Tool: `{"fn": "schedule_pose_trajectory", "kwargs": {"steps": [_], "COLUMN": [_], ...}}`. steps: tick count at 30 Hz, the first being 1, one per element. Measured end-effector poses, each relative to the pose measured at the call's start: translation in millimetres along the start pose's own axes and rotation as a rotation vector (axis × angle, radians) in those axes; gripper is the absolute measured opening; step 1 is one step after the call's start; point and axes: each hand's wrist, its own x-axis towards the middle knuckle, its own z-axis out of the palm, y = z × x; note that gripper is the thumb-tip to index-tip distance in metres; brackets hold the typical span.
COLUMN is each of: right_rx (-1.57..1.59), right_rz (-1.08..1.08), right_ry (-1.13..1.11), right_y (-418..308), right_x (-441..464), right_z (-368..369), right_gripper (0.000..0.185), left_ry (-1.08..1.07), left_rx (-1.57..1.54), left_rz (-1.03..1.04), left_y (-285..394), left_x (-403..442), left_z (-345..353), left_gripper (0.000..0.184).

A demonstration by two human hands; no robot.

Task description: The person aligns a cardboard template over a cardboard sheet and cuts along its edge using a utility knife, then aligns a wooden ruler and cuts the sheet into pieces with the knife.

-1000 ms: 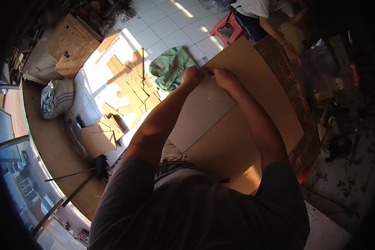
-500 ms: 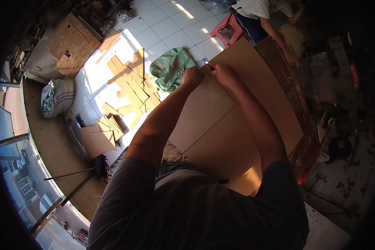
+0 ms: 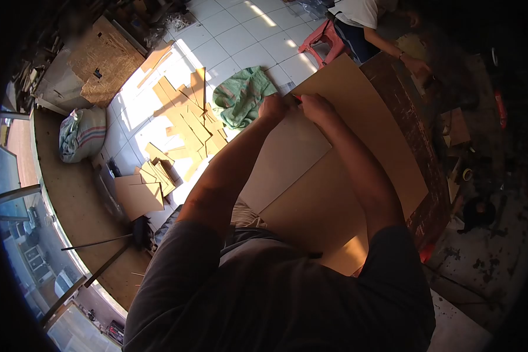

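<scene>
Left hand (image 3: 271, 107): curling at grey sheet's (image 3: 287, 152) far corner, hold unclear
Right hand (image 3: 315, 109): gripping red tool (image 3: 298, 98) beside corner, fingers closed

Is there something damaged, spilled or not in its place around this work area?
Yes, maybe. Flat brown pieces lie loose on the tiled floor, overlapping at mixed angles instead of neatly stacked. Next to them, a green cloth is crumpled. The reddish-brown work surface looks scuffed. I see no clear spill.
</scene>
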Motion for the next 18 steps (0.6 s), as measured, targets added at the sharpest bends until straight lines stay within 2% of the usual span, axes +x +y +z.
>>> {"fn": "schedule_pose_trajectory", "kwargs": {"steps": [6, 9, 15, 16, 18], "right_rx": [-0.007, -0.033, -0.064, -0.064, 0.011], "right_rz": [0.031, 0.034, -0.013, -0.016, 0.014], "right_ry": [-0.114, -0.144, -0.207, -0.207, -0.043], "right_y": [1.8, 1.2, 4.5, 3.8, 4.6], "right_x": [-5.7, -6.9, -1.9, -0.4, 0.6], "right_z": [-9.9, -15.0, -26.0, -27.5, -26.3], "right_gripper": [0.024, 0.026, 0.028, 0.028, 0.029], "left_ry": [-0.021, 0.001, -0.018, -0.016, -0.044], "left_rx": [0.032, 0.008, -0.05, -0.049, 0.007], "left_rz": [-0.091, -0.02, -0.054, -0.057, -0.064], "left_y": [2.1, 2.3, 6.7, 6.5, 5.9], "left_x": [2.8, -2.2, -5.0, -4.4, -3.8], "left_z": [3.0, -0.8, -6.6, -7.7, -5.9], "left_gripper": [0.047, 0.053, 0.053, 0.053, 0.052]}}
